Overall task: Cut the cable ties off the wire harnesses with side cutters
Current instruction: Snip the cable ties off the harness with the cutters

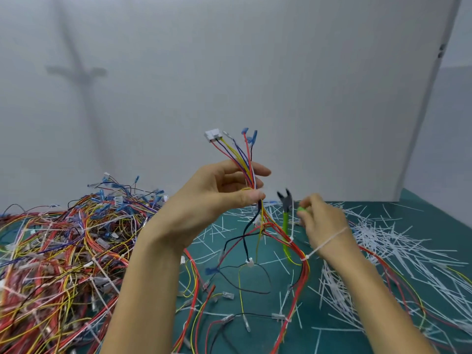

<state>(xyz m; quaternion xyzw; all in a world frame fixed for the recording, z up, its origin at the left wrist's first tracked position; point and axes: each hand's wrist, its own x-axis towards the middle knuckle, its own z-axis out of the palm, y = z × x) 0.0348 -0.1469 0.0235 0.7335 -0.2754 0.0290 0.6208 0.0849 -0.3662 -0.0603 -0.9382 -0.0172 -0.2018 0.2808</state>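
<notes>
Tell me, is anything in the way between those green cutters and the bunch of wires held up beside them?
Nothing visible. Only open air separates the side cutters in the right hand from the wire harness the left hand pinches. Lower down, a cable tie tail crosses the right wrist, clear of the blades.

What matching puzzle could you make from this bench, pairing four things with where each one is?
Things:
1. side cutters
2. white connector
3. tangled wire pile
4. cut cable ties

Places:
A. at the top end of the raised harness that the left hand grips
B. held in the right hand
C. heaped on the left of the green mat
D. strewn over the right of the mat

Pairs: 1-B, 2-A, 3-C, 4-D.
</notes>
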